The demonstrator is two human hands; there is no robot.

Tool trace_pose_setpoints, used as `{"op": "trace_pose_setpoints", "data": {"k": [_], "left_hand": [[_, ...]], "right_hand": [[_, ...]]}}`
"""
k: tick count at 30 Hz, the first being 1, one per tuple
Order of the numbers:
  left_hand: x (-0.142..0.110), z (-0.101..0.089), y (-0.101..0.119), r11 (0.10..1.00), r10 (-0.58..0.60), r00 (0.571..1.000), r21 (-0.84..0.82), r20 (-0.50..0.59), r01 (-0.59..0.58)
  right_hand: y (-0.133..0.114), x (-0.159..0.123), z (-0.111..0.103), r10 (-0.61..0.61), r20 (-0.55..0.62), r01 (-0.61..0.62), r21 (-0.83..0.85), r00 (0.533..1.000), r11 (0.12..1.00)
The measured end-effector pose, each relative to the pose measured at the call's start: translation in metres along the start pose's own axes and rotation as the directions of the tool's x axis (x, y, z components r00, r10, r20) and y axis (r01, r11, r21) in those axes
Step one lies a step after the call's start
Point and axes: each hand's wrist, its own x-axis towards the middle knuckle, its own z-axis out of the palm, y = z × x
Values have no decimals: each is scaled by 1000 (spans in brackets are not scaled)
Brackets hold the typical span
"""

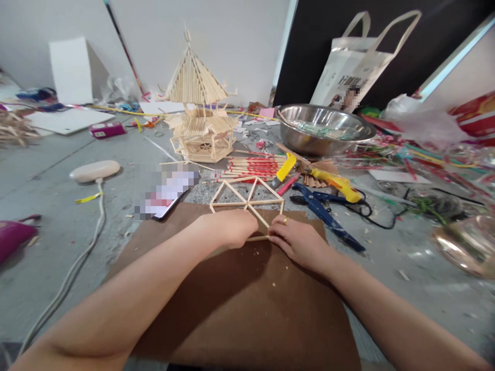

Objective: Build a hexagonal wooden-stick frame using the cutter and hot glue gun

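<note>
Working with both hands at a stick frame (246, 204), straight-sided with spokes meeting at the middle, placed near the centre of the view and partly over a brown board (247, 309). Curling the left hand (237, 226) into a bunched shape over the frame's six o'clock side, hiding the fingertips; cannot tell whether clasping a stick inside or just pressing. Grasping the frame's five o'clock corner with the right hand (297, 239), and wearing a gold ring (285, 220) on that hand. Facing, just beyond the frame at twelve o'clock, a row of red-marked sticks (257, 167); farther off at eleven o'clock, a stick pavilion (201, 123), upright under a pointed roof. Seeing, at nine o'clock, a phone-like slab (180, 190) beside the board's far edge, and well apart, between nine and ten, a white oval device (95, 171) trailing a pale cord (102, 206). Finding a yellow-handled cutter (286, 167) between one and two o'clock, near the frame, then blue-handled pliers (323, 208) at three. Looking past these toward one o'clock at a steel bowl (320, 145) and, behind, a white bag (334, 74).
</note>
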Motion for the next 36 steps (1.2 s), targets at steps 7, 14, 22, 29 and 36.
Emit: {"op": "trace_pose_setpoints", "data": {"k": [7,14,22,29,36], "left_hand": [[0,-2,0,1000,-3,1000,4,14,3],[1,-3,2,1000,-24,999,2,49,24],[1,-2,1,1000,-6,999,-24,40,7],[0,-3,2,999,-21,999,-34,28,21],[0,-2,1,999,-16,999,-39,31,17]], "right_hand": [[0,1,0,-8,-14,9,34,1000,999],[1,0,0,-6,-26,7,51,1000,999],[3,1,1,-15,-39,19,118,999,993],[3,2,1,-7,-32,11,125,999,992],[3,2,1,-9,-38,14,130,999,991]]}}
